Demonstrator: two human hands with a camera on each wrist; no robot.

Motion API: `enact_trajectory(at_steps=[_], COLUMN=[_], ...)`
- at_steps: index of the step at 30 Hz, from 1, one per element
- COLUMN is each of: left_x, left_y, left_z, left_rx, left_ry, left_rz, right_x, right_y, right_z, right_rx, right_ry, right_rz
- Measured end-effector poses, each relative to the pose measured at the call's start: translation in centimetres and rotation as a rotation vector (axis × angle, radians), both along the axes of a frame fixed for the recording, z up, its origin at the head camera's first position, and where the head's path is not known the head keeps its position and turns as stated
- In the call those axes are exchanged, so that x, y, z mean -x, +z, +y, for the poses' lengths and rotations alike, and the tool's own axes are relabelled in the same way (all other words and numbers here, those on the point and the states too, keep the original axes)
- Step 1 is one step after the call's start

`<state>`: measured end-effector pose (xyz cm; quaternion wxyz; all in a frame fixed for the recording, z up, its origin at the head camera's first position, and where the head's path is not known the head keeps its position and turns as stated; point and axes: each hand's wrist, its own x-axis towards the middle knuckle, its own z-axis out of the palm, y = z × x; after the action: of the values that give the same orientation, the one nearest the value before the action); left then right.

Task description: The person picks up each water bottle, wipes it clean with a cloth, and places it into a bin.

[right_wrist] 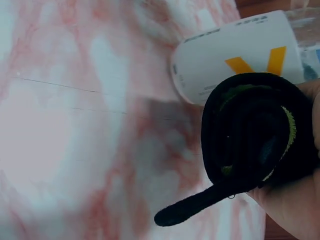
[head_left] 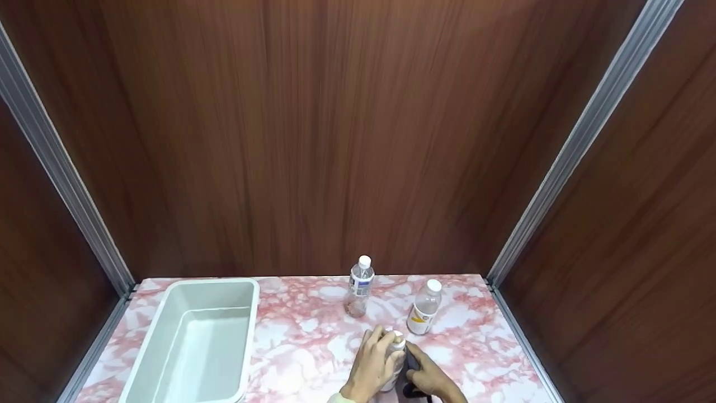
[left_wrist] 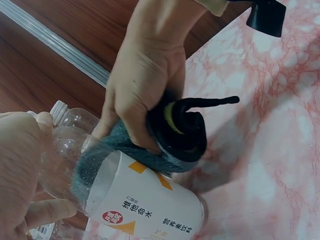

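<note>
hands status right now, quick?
Left hand: closed, holding the front bottle near its top.
Right hand: closed, holding the dark cloth roll.

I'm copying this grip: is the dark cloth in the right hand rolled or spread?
Rolled: the dark cloth shows coiled layers at its end in both wrist views, gripped by the right hand.

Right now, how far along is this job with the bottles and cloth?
Done, it seems: the left hand grips the front bottle near its top, and the right hand holds the rolled cloth. In hand: the cloth sits at that bottle's side, perhaps for wiping. Possibly left: the far bottle and the rightmost bottle, both standing capped with neither hand on them; whether they are already wiped can't be told.
</note>
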<state>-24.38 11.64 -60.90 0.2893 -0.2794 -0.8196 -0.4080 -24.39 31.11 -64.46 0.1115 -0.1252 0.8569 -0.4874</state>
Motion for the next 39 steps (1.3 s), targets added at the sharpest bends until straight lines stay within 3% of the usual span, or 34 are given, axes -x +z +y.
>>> enact_trajectory(at_steps=[6, 11, 16, 25, 32, 39], left_x=[-0.1, -0.1, -0.1, -0.3, -0.3, -0.5], left_y=[0.1, 0.1, -0.1, -0.1, 0.0, 0.0], left_z=[0.0, 0.0, 0.0, 0.0, 0.0, 0.1], left_rx=[-0.004, -0.015, -0.013, -0.004, -0.016, 0.03], left_ry=[-0.015, -0.019, -0.009, -0.009, -0.024, 0.013], left_rz=[-0.027, -0.038, -0.024, -0.085, -0.086, -0.102], right_x=[-0.7, -0.8, -0.8, -0.8, -0.9, -1.0], right_y=[-2.1, -3.2, -3.3, -3.2, -3.0, -3.1], right_z=[0.3, 0.5, 0.5, 0.5, 0.3, 0.3], right_rx=[0.042, 0.083, 0.05, -0.003, -0.038, -0.045], right_ry=[-0.024, -0.005, 0.002, -0.012, -0.012, -0.027], right_rz=[-0.107, -0.111, -0.079, -0.083, -0.062, -0.066])
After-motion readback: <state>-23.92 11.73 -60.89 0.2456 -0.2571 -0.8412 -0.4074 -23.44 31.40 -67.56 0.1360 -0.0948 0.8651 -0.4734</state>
